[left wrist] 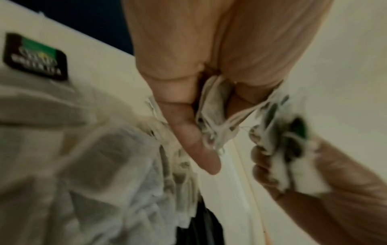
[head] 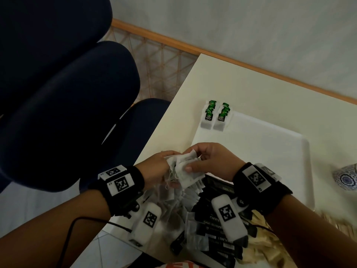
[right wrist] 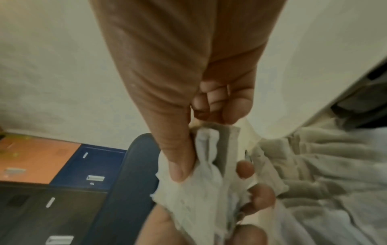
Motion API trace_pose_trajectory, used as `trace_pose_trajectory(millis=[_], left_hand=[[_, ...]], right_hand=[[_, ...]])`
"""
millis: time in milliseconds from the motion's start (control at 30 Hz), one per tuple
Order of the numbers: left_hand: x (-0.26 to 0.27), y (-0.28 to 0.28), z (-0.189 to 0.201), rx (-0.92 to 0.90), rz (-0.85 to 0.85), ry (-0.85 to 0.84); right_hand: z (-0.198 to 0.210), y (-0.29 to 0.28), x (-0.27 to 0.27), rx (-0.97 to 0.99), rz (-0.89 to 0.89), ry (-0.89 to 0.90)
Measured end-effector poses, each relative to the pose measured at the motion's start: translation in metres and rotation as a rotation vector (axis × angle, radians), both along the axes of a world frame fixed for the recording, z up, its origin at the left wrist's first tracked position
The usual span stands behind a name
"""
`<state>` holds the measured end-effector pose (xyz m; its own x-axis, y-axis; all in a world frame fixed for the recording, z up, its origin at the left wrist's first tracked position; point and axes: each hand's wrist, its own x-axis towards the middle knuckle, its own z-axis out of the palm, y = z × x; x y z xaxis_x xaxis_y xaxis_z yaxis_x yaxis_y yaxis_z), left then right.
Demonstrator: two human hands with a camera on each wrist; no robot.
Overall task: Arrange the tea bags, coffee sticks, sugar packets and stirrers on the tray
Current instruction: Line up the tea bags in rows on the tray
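Observation:
Both hands hold a bunch of white tea bags (head: 183,168) above the table's near left edge. My left hand (head: 161,167) grips the bunch from the left, and in the left wrist view its thumb and fingers pinch tea bags (left wrist: 213,116). My right hand (head: 208,161) pinches a bag from the right, thumb on top (right wrist: 180,169). Two short rows of green-tagged tea bags (head: 215,116) stand at the far left corner of the white tray (head: 270,144). Loose tea bags (head: 173,209) and black coffee sticks (head: 216,235) lie in a pile under my wrists.
A blue patterned cup (head: 345,177) stands right of the tray. Pale packets and wooden stirrers (head: 270,246) lie at the near right. Dark blue chairs (head: 67,93) stand left of the table (head: 251,89). A wall runs along the back.

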<state>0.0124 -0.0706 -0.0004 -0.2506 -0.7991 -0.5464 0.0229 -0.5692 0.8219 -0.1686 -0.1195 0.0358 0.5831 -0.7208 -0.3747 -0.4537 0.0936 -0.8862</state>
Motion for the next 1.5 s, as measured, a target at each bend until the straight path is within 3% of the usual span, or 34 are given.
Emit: trace_pose_trajectory(millis=[200, 300, 400, 633, 800, 1200, 1500], left_hand=[[-0.010, -0.002, 0.008, 0.151, 0.057, 0.303], [-0.014, 0.000, 0.014, 0.112, -0.045, 0.242], [-0.017, -0.001, 0.011, 0.175, 0.039, 0.200], [-0.017, -0.004, 0.008, 0.130, 0.123, 0.135], [-0.021, -0.005, 0.004, 0.138, 0.118, 0.134], [-0.016, -0.018, 0.000, 0.202, 0.238, 0.173], [-0.021, -0.035, 0.004, 0.128, 0.155, 0.193]], right_hand=[[-0.005, 0.002, -0.001, -0.095, -0.052, 0.056], [0.001, 0.009, -0.001, -0.160, -0.029, 0.080], [-0.001, 0.011, -0.001, -0.282, -0.054, 0.068], [-0.010, 0.015, -0.012, -0.674, -0.089, 0.208], [-0.015, 0.024, -0.011, -0.626, 0.121, 0.335], [-0.008, 0.010, -0.019, -0.421, 0.018, 0.229], [-0.008, 0.001, -0.018, -0.300, -0.073, 0.141]])
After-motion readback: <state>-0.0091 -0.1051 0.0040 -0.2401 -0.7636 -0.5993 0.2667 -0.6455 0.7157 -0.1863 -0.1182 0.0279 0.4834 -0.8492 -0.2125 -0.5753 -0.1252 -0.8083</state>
